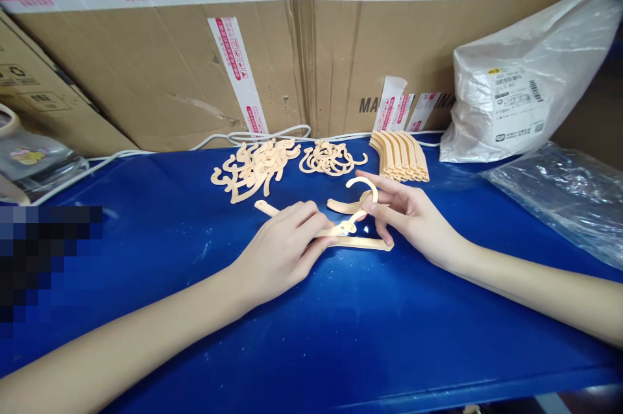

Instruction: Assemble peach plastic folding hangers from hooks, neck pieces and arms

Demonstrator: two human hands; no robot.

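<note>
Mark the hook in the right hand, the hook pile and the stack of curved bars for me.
Held hook (374,192), head view: its curved bend.
Hook pile (329,156), head view: its middle.
Bar stack (400,153), head view: its middle.

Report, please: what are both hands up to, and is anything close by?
Left hand gripping strips. Right hand pinching hook, its lower end at left fingertips. Loose curved piece just behind; piles farther back.

the left hand pinches knuckles-up while the right hand pinches, fingers spread.
</note>
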